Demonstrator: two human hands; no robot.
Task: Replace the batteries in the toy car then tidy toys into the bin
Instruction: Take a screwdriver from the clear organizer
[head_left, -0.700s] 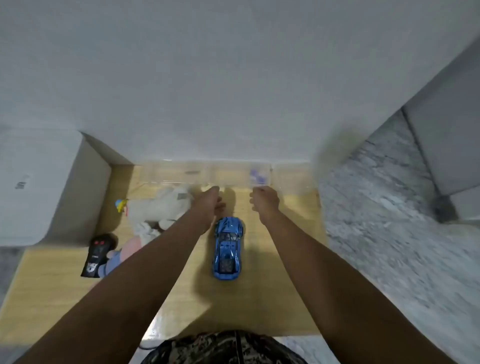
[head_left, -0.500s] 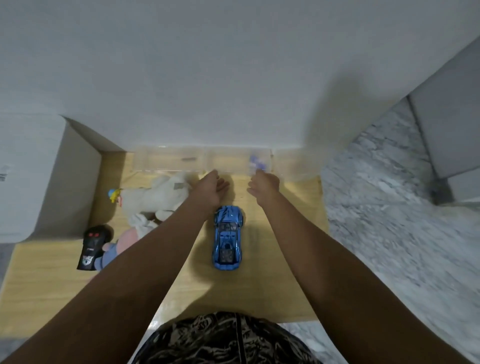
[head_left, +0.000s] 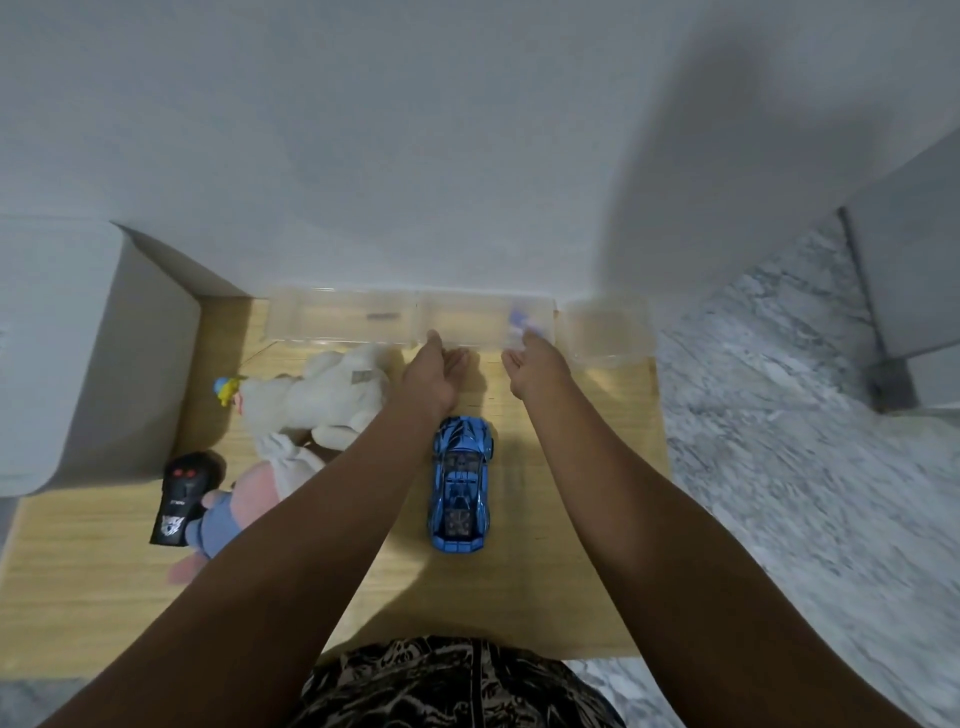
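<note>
A shiny blue toy car (head_left: 461, 486) stands on the wooden table (head_left: 545, 571), nose toward the wall. Against the wall lies a long clear plastic bin (head_left: 332, 317); a small purple item (head_left: 519, 319) shows in its right end. Both my arms stretch past the car to the bin. My left hand (head_left: 436, 369) has its fingers extended, tips at the bin's near wall. My right hand (head_left: 535, 364) reaches the same wall just below the purple item. Neither hand visibly holds anything. A black remote control (head_left: 179, 499) lies at the left.
A white plush toy (head_left: 317, 400) and a pink-and-blue plush (head_left: 244, 499) lie left of my left arm. A small clear container (head_left: 605, 332) stands right of the bin. A white box (head_left: 78, 353) borders the table's left; marble floor (head_left: 805, 467) lies beyond its right edge.
Both hands have moved forward from above the car's nose to the bin's near wall, and their fingers have uncurled. The car and plush toys have not moved.
</note>
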